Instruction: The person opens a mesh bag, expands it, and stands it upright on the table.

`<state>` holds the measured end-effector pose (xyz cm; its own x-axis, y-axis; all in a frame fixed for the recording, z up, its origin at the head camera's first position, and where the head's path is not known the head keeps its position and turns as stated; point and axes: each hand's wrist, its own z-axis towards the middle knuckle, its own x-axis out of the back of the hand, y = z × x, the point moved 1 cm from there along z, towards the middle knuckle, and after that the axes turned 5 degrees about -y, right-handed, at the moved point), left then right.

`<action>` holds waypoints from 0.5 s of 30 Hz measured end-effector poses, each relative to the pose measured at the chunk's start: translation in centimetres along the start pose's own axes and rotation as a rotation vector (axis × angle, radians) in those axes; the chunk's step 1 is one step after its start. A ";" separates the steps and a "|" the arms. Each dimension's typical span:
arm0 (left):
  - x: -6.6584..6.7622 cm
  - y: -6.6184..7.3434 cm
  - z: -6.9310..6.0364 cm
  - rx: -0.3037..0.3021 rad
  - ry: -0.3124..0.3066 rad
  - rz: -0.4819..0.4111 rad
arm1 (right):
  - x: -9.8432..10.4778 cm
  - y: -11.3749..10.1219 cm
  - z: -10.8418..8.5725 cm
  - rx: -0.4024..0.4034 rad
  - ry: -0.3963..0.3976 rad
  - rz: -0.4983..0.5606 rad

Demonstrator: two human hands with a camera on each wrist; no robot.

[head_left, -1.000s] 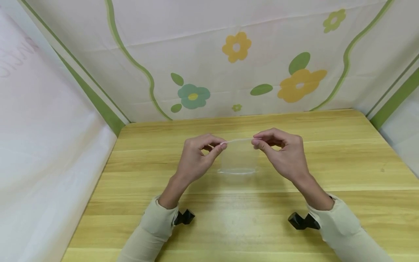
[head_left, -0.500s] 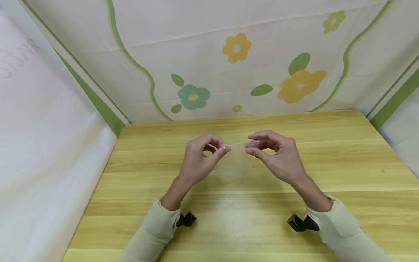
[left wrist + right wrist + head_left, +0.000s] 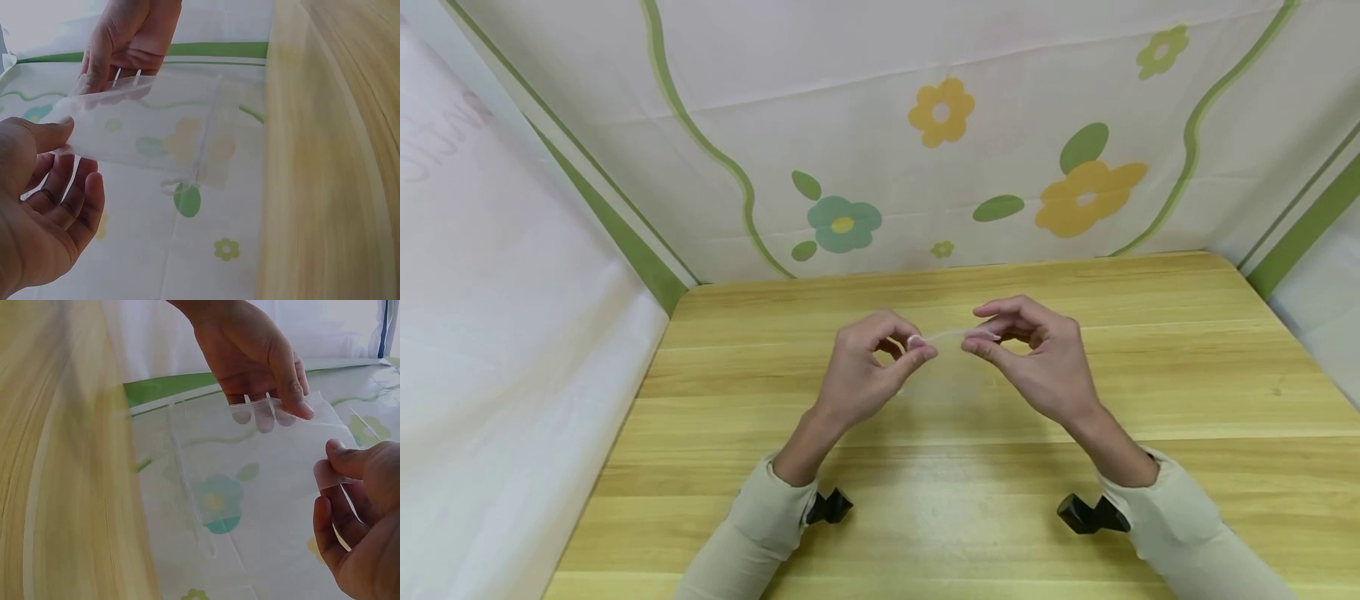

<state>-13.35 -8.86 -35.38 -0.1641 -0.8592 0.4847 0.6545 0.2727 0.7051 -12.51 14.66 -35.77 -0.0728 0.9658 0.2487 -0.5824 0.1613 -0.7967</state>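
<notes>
Floral-print fabric (image 3: 850, 83) backs the wood-grain surface (image 3: 947, 533). Left hand (image 3: 867, 367) and right hand (image 3: 1041, 362) each pinch the upper edge of the clear plastic bag (image 3: 144, 125), which hangs between and below them. Its long axis appears to run downward from that edge, ridged line toward the surface. Keep both pinches level and light; avoid creasing the film.

Between left hand (image 3: 871, 367) and right hand (image 3: 1041, 358), above the table (image 3: 955, 525), is a plastic sheet (image 3: 134, 122); a curtain (image 3: 850, 108) hangs behind the table's far edge.
</notes>
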 end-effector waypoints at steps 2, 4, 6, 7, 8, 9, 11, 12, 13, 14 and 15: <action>-0.2 0.0 0.0 0.001 -0.001 0.001 | -0.1 0.0 0.0 -0.003 -0.005 0.004; -0.3 0.0 -0.1 0.005 0.002 0.004 | -0.1 0.0 0.0 -0.012 -0.015 0.011; -0.4 0.0 -0.1 0.008 0.003 0.005 | -0.2 0.0 -0.1 -0.023 -0.026 0.013; -0.4 0.0 -0.1 0.011 0.003 0.002 | -0.2 0.1 -0.1 -0.026 -0.029 0.011; -0.4 0.0 -0.1 0.012 0.004 -0.001 | -0.2 0.1 -0.1 -0.028 -0.032 0.008; -0.4 0.0 -0.1 0.015 0.003 -0.003 | -0.2 0.1 -0.1 -0.027 -0.031 0.001; -0.3 0.0 -0.1 0.015 -0.001 -0.008 | -0.1 0.1 -0.1 -0.024 -0.027 -0.011; -0.3 0.1 -0.1 0.015 -0.004 -0.009 | -0.1 0.1 -0.1 -0.022 -0.027 -0.016; -0.3 0.1 -0.1 0.013 -0.010 -0.010 | -0.2 0.1 -0.1 -0.021 -0.027 -0.020; -0.4 0.0 0.0 0.011 -0.017 -0.012 | -0.2 0.1 -0.1 -0.020 -0.031 -0.023; -0.4 0.0 0.0 0.008 -0.023 -0.012 | -0.2 0.1 -0.2 -0.020 -0.036 -0.025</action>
<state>-13.24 -8.54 -35.57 -0.1893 -0.8520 0.4881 0.6464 0.2660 0.7151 -12.44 14.51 -36.01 -0.0877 0.9537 0.2878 -0.5678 0.1895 -0.8010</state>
